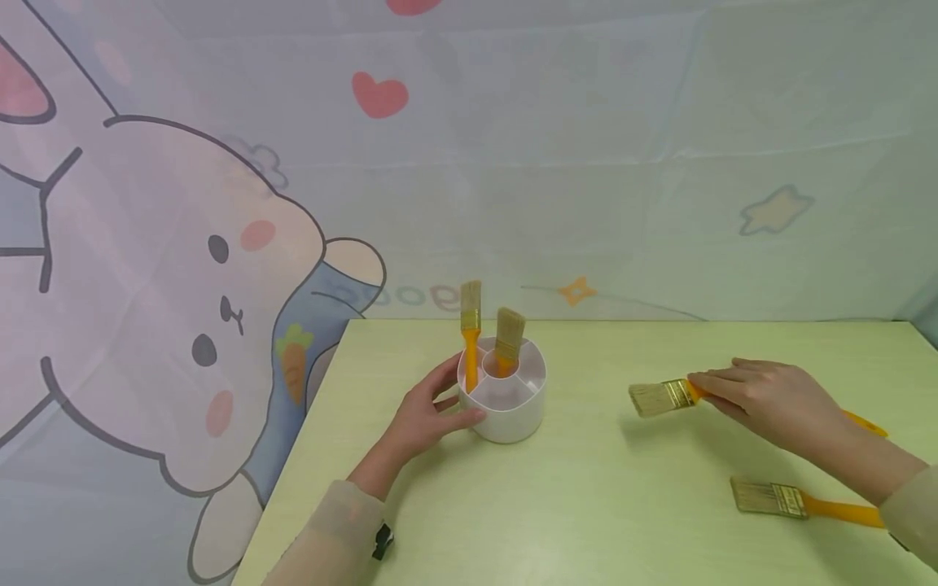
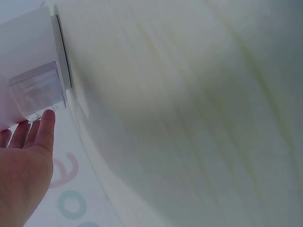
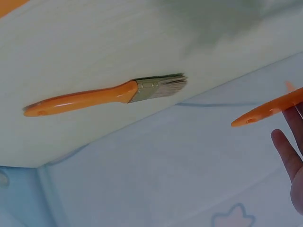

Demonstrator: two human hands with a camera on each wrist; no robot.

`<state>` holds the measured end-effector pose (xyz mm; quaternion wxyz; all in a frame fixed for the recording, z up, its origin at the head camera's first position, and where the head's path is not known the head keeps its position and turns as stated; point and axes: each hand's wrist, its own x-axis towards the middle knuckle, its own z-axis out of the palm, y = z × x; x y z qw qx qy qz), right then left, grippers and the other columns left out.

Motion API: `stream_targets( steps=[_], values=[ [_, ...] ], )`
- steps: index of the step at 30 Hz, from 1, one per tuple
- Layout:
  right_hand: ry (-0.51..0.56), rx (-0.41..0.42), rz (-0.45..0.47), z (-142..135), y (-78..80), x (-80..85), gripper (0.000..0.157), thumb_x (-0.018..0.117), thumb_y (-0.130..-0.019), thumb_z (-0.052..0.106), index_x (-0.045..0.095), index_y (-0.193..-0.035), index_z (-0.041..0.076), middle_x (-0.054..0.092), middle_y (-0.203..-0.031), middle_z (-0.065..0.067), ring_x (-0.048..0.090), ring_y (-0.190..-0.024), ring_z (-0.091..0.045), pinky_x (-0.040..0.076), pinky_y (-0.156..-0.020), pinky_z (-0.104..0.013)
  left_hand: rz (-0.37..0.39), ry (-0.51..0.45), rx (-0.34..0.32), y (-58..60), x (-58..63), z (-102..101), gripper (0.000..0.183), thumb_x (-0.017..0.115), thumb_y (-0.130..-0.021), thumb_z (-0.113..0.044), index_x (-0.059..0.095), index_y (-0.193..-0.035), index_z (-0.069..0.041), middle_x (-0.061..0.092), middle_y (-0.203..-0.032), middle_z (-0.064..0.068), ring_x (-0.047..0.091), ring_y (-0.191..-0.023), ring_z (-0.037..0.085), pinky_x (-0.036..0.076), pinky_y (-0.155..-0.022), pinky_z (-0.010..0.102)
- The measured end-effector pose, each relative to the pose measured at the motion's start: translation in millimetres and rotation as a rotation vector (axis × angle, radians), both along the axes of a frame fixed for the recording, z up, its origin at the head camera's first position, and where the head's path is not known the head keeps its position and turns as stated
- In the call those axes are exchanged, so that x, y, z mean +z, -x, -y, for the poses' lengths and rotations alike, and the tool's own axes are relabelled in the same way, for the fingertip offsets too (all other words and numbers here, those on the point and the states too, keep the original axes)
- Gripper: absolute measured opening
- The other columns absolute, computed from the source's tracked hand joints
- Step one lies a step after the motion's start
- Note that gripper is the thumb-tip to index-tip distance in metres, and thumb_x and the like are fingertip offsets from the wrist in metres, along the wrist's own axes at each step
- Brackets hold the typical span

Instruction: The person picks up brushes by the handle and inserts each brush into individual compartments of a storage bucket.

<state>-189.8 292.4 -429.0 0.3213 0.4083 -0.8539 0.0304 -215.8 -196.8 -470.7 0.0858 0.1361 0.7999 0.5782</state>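
A white round divided holder [image 1: 506, 419] stands on the table, and my left hand [image 1: 428, 415] grips its left side, thumb at the front. In the left wrist view, the left fingers [image 2: 46, 130] touch the holder beside a clear part [image 2: 40, 90]. One paintbrush [image 1: 471, 325] stands bristles up in its left compartment; another paintbrush [image 1: 509, 335] leans in the round middle well. Off to the right, my right hand [image 1: 769, 403] pinches a paintbrush [image 1: 663, 397] by its orange handle above the table, bristles pointing left. Its handle end [image 3: 265, 111] shows in the right wrist view.
Nearer the front right lies a paintbrush [image 1: 777, 498], partly under the right sleeve. Behind the right wrist is another paintbrush [image 1: 868, 423], mostly hidden; it shows whole in the right wrist view. A printed cloth [image 1: 528, 203] hangs along the table's back edge.
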Motion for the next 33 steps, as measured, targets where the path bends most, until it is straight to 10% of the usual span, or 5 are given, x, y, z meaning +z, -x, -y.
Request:
stream_targets(
  steps=[18,33],
  values=[
    [-0.062,0.176,-0.225,31.9,5.9,32.9,0.054,0.025,-0.120,0.015,0.077,-0.123,0.000,0.080,-0.112,-0.012,0.078,-0.093,-0.029,0.064,-0.080,-0.051,0.006,0.000,0.001,-1.3,-0.7,-0.1,0.092,0.090,-0.090,-0.018,0.039,-0.166,-0.026,0.047,-0.165,0.003,0.043,-0.154,0.031,0.047,-0.118,0.048],
    [0.137,0.278,-0.208,96.9,12.1,55.4,0.044,0.045,-0.118,0.029,0.082,-0.116,0.005,0.082,-0.107,-0.009,0.080,-0.086,-0.027,0.065,-0.068,-0.043,-0.005,-0.014,-0.003,-1.4,-0.2,0.4,0.091,0.090,-0.090,-0.017,0.041,-0.166,-0.026,0.048,-0.164,0.004,0.044,-0.153,0.033,0.047,-0.119,0.049]
  ],
)
